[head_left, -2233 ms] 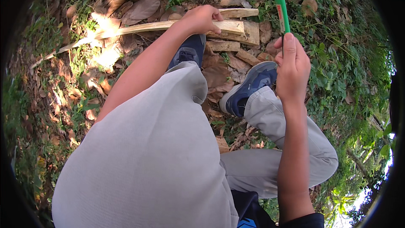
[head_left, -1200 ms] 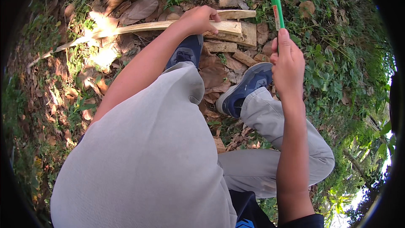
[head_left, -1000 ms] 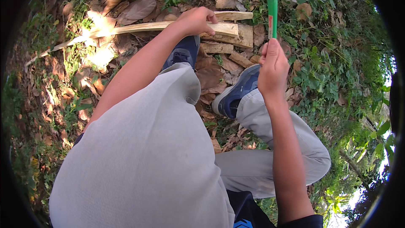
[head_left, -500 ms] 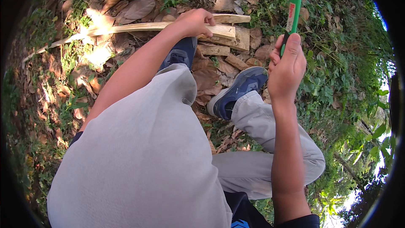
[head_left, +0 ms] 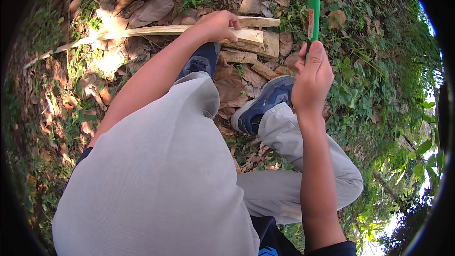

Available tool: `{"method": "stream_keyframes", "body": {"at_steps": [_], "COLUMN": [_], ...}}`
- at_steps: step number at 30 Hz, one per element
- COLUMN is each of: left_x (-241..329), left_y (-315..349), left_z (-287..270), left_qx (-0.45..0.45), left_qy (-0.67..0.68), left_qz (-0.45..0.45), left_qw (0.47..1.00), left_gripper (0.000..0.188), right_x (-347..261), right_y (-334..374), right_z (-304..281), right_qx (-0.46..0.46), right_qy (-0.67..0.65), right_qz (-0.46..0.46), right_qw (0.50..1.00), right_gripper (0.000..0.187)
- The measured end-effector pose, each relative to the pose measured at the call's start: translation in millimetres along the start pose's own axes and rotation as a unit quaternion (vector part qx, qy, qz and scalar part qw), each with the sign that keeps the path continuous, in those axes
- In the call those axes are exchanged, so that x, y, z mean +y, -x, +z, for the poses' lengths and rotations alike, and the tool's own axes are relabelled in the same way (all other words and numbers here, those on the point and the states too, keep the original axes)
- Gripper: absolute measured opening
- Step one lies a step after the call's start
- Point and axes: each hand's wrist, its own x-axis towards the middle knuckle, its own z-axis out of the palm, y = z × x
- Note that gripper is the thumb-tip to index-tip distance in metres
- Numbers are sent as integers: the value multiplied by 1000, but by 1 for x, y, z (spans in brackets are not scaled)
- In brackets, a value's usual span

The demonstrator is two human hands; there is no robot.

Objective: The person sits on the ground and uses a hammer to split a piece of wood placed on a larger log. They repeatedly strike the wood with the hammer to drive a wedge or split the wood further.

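Note:
My left hand (head_left: 215,25) grips a long pale wooden strip (head_left: 156,30) near its right end, with the fingers curled over it. That end lies over a flat wooden block (head_left: 271,46) on the ground. Just beyond the hand is a second, shorter wooden piece (head_left: 260,21). To the right, my right hand (head_left: 312,78) is raised and closed around the lower part of a claw hammer (head_left: 313,12) with a green handle. The hammer stands nearly upright in the picture; its dark head and pale claw are at the upper edge, partly cut off.
Smaller wood pieces (head_left: 239,57) lie between my shoes, the left shoe (head_left: 196,61) close by the strip and the right shoe (head_left: 268,104) nearer the hammer. Dry leaves (head_left: 154,12) and green plants (head_left: 355,85) cover the ground around.
My right hand and the hammer have moved a little to the left, toward the block, with the hammer head slightly higher. The left hand and strip stay nearly in place.

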Motion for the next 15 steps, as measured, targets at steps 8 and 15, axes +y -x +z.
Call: {"method": "stream_keyframes", "body": {"at_steps": [8,15], "left_x": [6,6], "left_y": [0,1], "left_z": [0,1], "left_qx": [4,5], "left_qy": [-30,-34], "left_qz": [20,17], "left_qw": [999,999], "left_gripper": [43,45], "right_x": [87,1], "right_y": [55,16], "right_z": [28,0], "right_qx": [-86,-8], "right_qy": [129,-13], "right_qz": [131,69], "right_qw": [979,997], "right_gripper": [48,49]}}
